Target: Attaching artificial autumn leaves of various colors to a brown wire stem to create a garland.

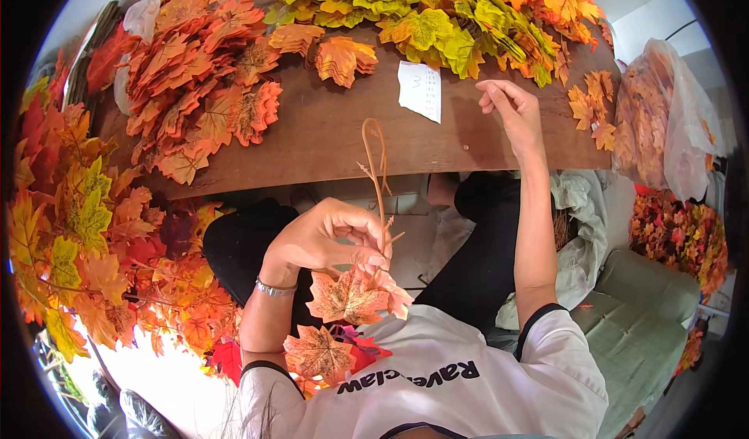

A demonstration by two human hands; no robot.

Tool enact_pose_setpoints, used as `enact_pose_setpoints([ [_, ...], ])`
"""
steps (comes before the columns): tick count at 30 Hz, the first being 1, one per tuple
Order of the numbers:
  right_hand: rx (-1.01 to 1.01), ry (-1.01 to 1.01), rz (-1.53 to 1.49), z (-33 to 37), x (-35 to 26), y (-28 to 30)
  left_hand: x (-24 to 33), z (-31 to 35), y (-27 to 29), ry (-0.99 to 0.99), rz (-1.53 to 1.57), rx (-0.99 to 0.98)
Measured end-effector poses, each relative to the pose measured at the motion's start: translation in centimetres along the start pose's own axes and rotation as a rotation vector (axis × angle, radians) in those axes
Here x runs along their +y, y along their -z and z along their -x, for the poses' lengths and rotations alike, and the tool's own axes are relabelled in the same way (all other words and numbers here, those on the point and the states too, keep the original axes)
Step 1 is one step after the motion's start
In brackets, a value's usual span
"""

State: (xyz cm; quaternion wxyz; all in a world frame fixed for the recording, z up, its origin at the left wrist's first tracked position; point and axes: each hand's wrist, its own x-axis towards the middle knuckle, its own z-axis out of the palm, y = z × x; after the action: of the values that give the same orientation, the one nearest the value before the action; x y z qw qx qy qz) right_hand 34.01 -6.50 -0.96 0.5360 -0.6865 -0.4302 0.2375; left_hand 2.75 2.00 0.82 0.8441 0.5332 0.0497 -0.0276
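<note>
Leafy stem (381, 206) rises toward twelve o'clock from my left hand (328, 232), fingers pinching it; my right hand (516, 111), half-curled, hovers at two.

Two hands (320, 240), one looped stem (380, 197), one paper slip (420, 92), one table (320, 142), leaves (347, 297) past counting

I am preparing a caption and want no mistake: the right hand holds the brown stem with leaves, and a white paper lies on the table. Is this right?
Not quite: in the head view, the left hand, not the right hand, holds the brown stem with leaves. A white paper does lie on the table.
</note>
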Motion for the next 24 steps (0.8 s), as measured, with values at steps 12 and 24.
enact_pose_setpoints([
  [12, 0.004, 0.108, 0.0, -0.1, -0.3, 2.2, 0.6, -0.3, -1.3, -0.085, 0.029, 0.066],
  [24, 0.211, 0.318, 0.452, -12.8, -2.8, 8.1, 0.6, -0.4, -1.6, -0.09, -0.004, 0.084],
])
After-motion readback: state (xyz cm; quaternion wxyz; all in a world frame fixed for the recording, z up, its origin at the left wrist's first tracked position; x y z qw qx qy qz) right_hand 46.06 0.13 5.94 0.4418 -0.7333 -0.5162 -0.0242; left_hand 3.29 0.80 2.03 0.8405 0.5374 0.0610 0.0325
